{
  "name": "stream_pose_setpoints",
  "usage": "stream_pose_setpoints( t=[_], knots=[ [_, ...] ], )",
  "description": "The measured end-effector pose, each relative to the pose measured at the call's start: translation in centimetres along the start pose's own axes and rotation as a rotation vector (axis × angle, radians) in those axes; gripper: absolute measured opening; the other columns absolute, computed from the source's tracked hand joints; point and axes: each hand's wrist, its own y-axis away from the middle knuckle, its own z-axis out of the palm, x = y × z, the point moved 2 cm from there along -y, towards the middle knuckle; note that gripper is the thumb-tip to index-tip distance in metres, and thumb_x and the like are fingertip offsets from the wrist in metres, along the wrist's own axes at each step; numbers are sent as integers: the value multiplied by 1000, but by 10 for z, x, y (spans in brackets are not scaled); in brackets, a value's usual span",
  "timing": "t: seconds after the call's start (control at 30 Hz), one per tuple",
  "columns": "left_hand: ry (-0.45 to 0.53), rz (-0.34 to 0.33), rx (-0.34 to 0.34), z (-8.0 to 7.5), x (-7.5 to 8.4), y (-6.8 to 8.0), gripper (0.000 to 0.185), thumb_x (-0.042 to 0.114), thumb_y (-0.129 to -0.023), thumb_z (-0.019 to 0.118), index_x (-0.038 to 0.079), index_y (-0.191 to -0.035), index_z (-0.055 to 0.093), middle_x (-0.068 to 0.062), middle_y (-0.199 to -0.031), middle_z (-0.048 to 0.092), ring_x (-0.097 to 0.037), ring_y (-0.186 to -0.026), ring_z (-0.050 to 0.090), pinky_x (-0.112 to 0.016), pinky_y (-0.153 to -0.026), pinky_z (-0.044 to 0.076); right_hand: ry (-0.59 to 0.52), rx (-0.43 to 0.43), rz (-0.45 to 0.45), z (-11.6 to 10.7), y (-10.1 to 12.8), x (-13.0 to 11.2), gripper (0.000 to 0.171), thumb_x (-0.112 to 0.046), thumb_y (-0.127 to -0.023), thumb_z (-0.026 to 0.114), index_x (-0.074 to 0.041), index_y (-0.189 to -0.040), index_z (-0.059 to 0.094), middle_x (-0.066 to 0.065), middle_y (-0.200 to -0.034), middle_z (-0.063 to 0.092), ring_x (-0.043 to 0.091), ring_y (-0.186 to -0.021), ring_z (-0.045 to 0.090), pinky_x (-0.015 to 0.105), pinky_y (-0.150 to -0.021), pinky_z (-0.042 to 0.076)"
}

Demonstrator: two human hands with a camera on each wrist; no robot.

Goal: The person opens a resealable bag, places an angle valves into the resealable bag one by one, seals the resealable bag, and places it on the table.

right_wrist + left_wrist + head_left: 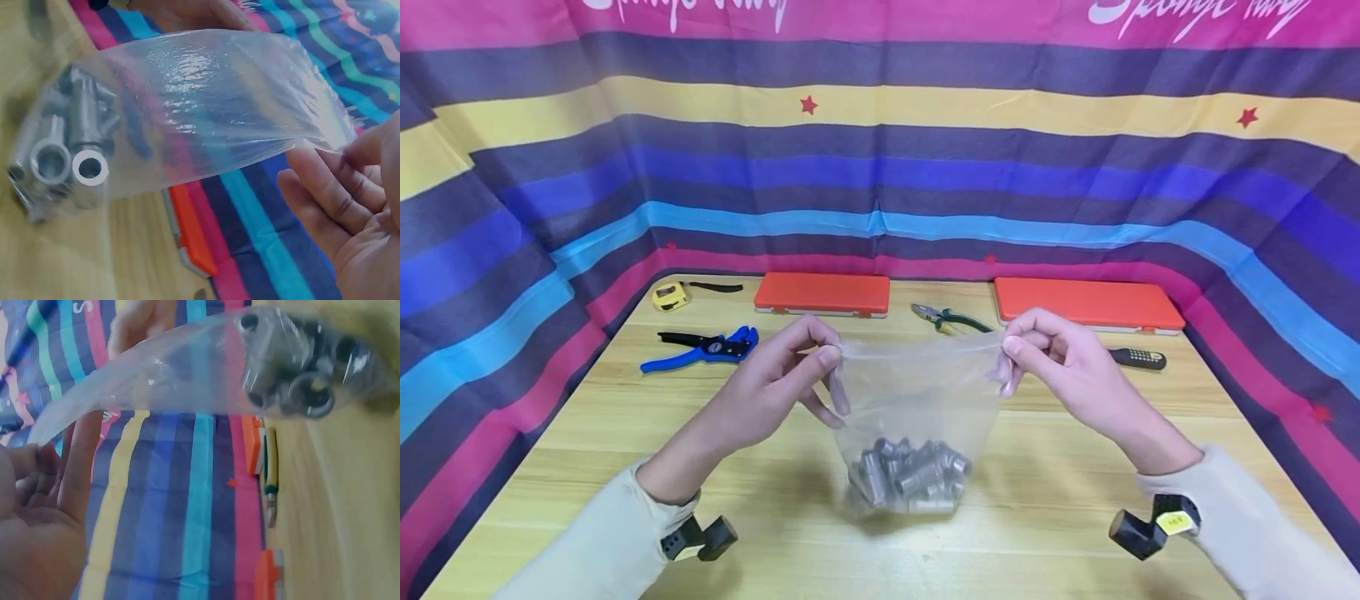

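Clear plastic bag (917, 392) of metal sleeves (910, 475), top corners pinched by both hands' grip.

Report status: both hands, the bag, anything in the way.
Left hand and right hand each pinch a top corner of the clear bag. Metal sleeves sag at its bottom on the table. Nothing obstructs.

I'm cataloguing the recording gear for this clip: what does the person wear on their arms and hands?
Both hands are bare: left hand, right hand. Each arm has a long, pale cream sleeve ending at the wrist. A small black angular device sits under the left wrist; a matching black device under the right wrist carries a yellow label. No rings, watch or cables can be seen.
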Motion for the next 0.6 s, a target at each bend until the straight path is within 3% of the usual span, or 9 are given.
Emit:
stream_pose_setpoints(
  t=[0.17, 0.3, 0.5, 0.6],
  knots=[
    [30, -192, 62, -7, -20, -1, 20, 20, -118, 48, 1, -123, 55, -22, -97, 60, -24, -80, 73, -51, -67, 67, 3, 19, 157, 12, -7, 18, 20, -19, -115, 58, 1, -114, 63, 8, -89, 75, 26, -74, 76, 30, -85, 64],
    [-14, -302, 146, -18, -37, -10, 23, 24, -118, 50, 3, -124, 56, -20, -107, 58, -23, -81, 73, -48, -71, 68, 68, 92, 216, 21, -23, 33, 25, -26, -114, 61, -1, -118, 65, 12, -95, 77, 23, -74, 76, 26, -85, 61],
    [-146, -421, 266, -37, -64, -28, 26, 26, -117, 53, 2, -127, 58, -14, -111, 61, -23, -84, 71, -44, -74, 68, 264, 155, 254, 35, -55, 61, 25, -28, -113, 62, -5, -123, 67, 12, -107, 78, 21, -70, 73, 29, -59, 50],
    [-243, -492, 285, -46, -79, -34, 27, 28, -117, 54, 4, -128, 60, -13, -113, 64, -30, -82, 71, -47, -74, 67, 447, 150, 227, 44, -70, 74, 22, -26, -113, 61, -7, -121, 68, 11, -105, 78, 20, -70, 69, 31, -58, 50]
  ],
)
